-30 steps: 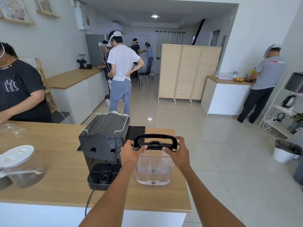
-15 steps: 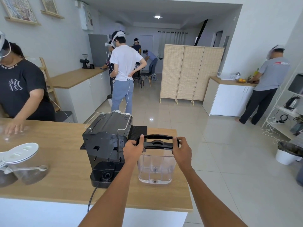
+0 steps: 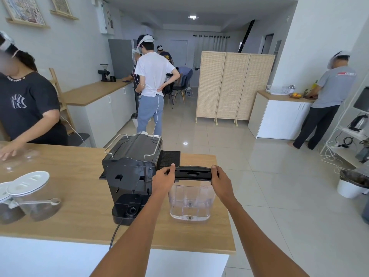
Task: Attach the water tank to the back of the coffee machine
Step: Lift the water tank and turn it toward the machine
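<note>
Head view: both hands are on the clear water tank [image 3: 190, 202], left hand [image 3: 163, 181] and right hand [image 3: 222, 182] each with a grip clamped on one end of its black lid [image 3: 192, 172]. Tank sits just right of the black coffee machine [image 3: 130, 172], apart from its back, over the wooden tabletop [image 3: 75, 196]

Black T-shirt collar [image 3: 17, 77]: small white letters read "NEW YORK", on the person at the left of the desk.
Black T-shirt chest [image 3: 18, 101]: large white interlocked "NY" emblem.
Grey T-shirt back [image 3: 346, 74]: red printed lettering across the shoulders, too blurred to read.
</note>
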Tool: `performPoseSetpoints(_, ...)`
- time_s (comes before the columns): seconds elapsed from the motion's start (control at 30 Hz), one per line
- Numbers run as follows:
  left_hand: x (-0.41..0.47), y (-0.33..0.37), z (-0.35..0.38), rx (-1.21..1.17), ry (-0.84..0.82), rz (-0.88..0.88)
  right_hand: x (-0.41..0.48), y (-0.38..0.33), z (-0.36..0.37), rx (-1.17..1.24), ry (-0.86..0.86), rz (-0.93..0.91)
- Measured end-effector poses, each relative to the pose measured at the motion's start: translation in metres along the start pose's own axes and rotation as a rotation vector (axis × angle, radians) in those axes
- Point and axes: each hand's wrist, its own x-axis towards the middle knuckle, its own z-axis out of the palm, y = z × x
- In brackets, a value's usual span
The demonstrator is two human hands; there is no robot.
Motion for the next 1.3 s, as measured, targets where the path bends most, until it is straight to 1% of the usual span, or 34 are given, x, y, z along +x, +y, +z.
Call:
performPoseSetpoints(0.1, -0.002, -0.005, -0.002, 0.047, -0.065, 0.035, -0.001, 0.008, -0.003, 0.035, -0.087, 0.03)
performPoseSetpoints(0.2, -0.008, -0.013, -0.004, 0.132, -0.104, 0.081, -0.009, 0.011, -0.007, 0.012, -0.137, 0.02)
performPoseSetpoints(0.3, -0.015, -0.016, -0.006, 0.232, -0.15, 0.14, -0.015, 0.017, -0.007, -0.046, -0.155, -0.016)
performPoseSetpoints(0.4, -0.019, -0.019, -0.007, 0.283, -0.183, 0.188, -0.016, 0.024, -0.006, -0.111, -0.156, -0.067)
performPoseSetpoints(0.5, -0.022, -0.024, -0.005, 0.332, -0.165, 0.255, -0.016, 0.028, -0.006, -0.178, -0.153, -0.083)
performPoseSetpoints(0.6, -0.025, -0.028, -0.002, 0.334, -0.146, 0.302, -0.017, 0.032, -0.005, -0.207, -0.152, -0.099)
performPoseSetpoints(0.7, -0.024, -0.031, 0.0, 0.33, -0.117, 0.311, -0.015, 0.035, -0.003, -0.202, -0.143, -0.118)
performPoseSetpoints(0.9, -0.026, -0.042, 0.003, 0.454, -0.074, 0.3, -0.018, 0.043, -0.001, -0.181, -0.1, -0.167)
performPoseSetpoints(1.17, -0.017, -0.057, 0.009, 0.408, -0.016, 0.339, -0.014, 0.057, 0.002, -0.143, -0.05, -0.228)
performPoseSetpoints(1.3, -0.014, -0.061, 0.009, 0.367, -0.025, 0.355, -0.016, 0.058, 0.004, -0.089, 0.001, -0.247)
